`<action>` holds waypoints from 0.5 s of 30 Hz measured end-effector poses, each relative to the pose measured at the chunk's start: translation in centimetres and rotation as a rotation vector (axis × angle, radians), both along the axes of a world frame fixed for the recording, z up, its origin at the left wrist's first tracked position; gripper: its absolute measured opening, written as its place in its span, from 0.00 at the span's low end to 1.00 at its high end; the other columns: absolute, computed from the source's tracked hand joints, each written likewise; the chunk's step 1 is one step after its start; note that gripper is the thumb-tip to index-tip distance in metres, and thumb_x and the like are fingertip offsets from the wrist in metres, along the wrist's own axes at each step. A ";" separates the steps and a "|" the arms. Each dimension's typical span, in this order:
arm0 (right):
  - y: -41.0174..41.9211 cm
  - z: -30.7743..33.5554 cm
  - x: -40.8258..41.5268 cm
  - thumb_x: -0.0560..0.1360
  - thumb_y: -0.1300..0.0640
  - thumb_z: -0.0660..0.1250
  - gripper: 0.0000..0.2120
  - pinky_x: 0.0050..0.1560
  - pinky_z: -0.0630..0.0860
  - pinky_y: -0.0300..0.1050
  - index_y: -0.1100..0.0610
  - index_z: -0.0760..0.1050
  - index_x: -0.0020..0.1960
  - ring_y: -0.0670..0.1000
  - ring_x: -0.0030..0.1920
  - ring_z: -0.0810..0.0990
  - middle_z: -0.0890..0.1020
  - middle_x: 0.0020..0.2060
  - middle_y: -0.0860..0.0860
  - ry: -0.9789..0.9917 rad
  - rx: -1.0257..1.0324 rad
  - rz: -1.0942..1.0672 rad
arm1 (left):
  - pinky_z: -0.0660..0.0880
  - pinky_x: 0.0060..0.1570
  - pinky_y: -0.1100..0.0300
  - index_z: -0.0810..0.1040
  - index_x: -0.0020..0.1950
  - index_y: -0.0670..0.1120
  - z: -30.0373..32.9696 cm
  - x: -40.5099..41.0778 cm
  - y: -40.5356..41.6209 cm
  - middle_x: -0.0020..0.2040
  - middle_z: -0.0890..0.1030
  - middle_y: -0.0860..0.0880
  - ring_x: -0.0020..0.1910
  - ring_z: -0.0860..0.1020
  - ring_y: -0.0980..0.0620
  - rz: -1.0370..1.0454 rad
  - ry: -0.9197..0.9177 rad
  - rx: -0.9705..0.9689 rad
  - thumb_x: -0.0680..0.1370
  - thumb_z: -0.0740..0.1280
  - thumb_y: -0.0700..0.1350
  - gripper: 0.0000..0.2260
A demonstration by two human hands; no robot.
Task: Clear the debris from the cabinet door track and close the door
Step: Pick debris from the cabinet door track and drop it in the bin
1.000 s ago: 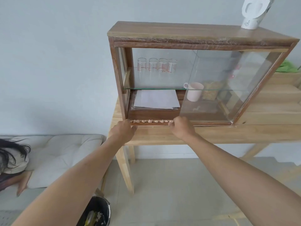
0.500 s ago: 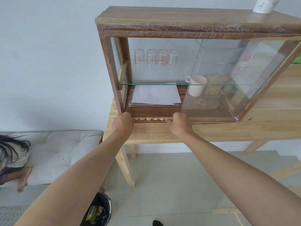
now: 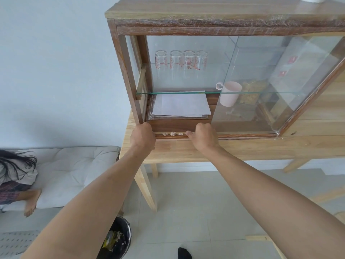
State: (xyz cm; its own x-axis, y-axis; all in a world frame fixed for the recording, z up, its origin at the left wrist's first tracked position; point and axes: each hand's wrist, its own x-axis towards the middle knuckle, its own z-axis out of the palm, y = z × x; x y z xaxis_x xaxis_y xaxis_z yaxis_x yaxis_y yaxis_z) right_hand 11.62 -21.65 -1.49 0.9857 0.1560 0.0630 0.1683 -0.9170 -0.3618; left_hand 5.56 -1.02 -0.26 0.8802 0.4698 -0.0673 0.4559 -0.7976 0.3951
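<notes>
A wooden cabinet (image 3: 205,25) with glass doors stands on a light wooden table (image 3: 242,148). Its sliding glass door (image 3: 261,58) is pushed right, leaving the left half uncovered. Three small pale bits of debris (image 3: 173,134) lie in the bottom door track (image 3: 242,135). My left hand (image 3: 142,136) rests at the track's left end, fingers curled under and hidden. To the right of the debris, my right hand (image 3: 203,136) has its fingers curled and one fingertip on the track.
Inside the cabinet are several glasses (image 3: 181,62), a pink mug (image 3: 229,93) and papers (image 3: 181,105). A black bin (image 3: 119,238) with scraps sits on the floor below. A person sits on a white cushion (image 3: 65,171) at left.
Both hands have slid toward each other along the track, and fewer bits of debris show between them. The camera has come closer to the cabinet.
</notes>
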 end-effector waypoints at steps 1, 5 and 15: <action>0.2 0.0 -0.2 0.81 0.49 0.70 0.18 0.39 0.69 0.48 0.64 0.81 0.46 0.66 0.47 0.85 0.85 0.45 0.63 -0.004 0.006 0.007 | 0.86 0.46 0.43 0.82 0.52 0.33 -0.1 -0.1 0.1 0.40 0.88 0.36 0.43 0.89 0.35 0.004 -0.006 -0.004 0.85 0.62 0.34 0.09; 0.6 -0.2 -0.8 0.83 0.55 0.66 0.15 0.38 0.69 0.49 0.66 0.80 0.45 0.67 0.46 0.84 0.85 0.44 0.65 -0.011 0.030 0.041 | 0.86 0.50 0.42 0.82 0.55 0.31 -0.5 -0.7 0.5 0.49 0.86 0.34 0.48 0.87 0.32 -0.018 -0.053 -0.028 0.84 0.64 0.34 0.08; -0.8 -1.5 -0.6 0.84 0.56 0.65 0.15 0.43 0.71 0.49 0.67 0.80 0.46 0.62 0.46 0.82 0.86 0.43 0.61 0.026 0.269 0.057 | 0.87 0.33 0.52 0.83 0.49 0.44 -3.5 -3.6 2.4 0.37 0.87 0.44 0.28 0.88 0.50 0.030 -0.317 -0.512 0.87 0.66 0.41 0.09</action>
